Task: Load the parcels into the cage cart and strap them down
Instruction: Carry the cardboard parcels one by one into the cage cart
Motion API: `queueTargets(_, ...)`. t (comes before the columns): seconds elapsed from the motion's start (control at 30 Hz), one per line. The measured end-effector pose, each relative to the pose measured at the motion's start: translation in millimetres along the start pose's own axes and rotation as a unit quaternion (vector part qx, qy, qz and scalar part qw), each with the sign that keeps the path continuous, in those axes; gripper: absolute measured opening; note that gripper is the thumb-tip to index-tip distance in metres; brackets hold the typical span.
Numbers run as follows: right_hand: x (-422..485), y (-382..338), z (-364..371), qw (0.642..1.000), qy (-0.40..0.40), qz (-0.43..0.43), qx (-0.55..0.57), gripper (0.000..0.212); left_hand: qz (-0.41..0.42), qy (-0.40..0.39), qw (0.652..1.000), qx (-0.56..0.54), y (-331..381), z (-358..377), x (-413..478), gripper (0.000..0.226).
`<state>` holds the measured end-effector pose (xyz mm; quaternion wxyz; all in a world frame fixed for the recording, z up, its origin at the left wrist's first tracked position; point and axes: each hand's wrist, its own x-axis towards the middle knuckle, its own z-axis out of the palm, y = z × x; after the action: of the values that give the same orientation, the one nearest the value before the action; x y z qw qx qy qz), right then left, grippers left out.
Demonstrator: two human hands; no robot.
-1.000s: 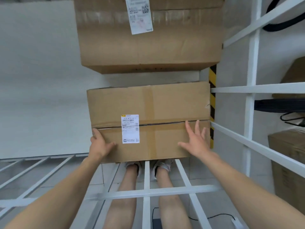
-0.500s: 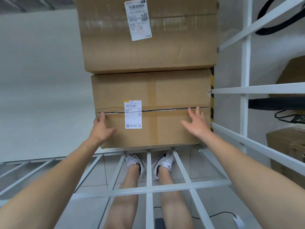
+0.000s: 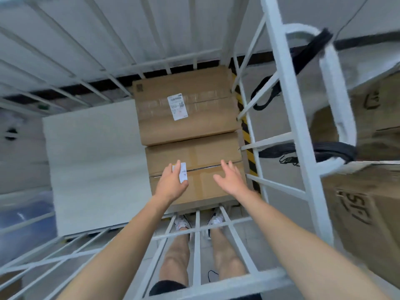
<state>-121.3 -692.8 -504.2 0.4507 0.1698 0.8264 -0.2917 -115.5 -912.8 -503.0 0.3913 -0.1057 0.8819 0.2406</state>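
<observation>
the nearer brown cardboard parcel [image 3: 194,167] now sits flush against the labelled brown parcel [image 3: 184,109] at the white cage cart's [image 3: 287,105] right side. the left hand [image 3: 172,184] and right hand [image 3: 230,180] have lifted off, fingers spread and empty, so it looks placed.

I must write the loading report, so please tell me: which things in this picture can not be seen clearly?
All in the head view:
- Shipping label on the near box: partly covered by the left hand.
- Label text on the far box: too small to read.
- Printed carton outside the cage: blurred, cut off by the right edge.
- Black strap: its ends pass behind the white cage bars.
- Contact of the right hand with the box: unclear.
</observation>
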Motion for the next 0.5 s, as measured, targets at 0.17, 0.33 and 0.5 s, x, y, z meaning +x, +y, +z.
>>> queueTargets(0.17, -102, -22, -26, 0.998, 0.053, 0.013, 0.044, 0.071, 0.067, 0.024, 0.997, 0.022, 56, -48, -82, 0.079)
queueTargets(0.33, -186, -19, -34, 0.985, 0.172, -0.026, 0.021, 0.071, 0.133, 0.035, 0.986, 0.090, 90, -60, -153, 0.077)
queueTargets(0.5, -260, 8, -29, 0.960, 0.278, -0.010, 0.040, 0.073, 0.239, 0.034, 0.953, 0.184, 129, -56, -209, 0.075)
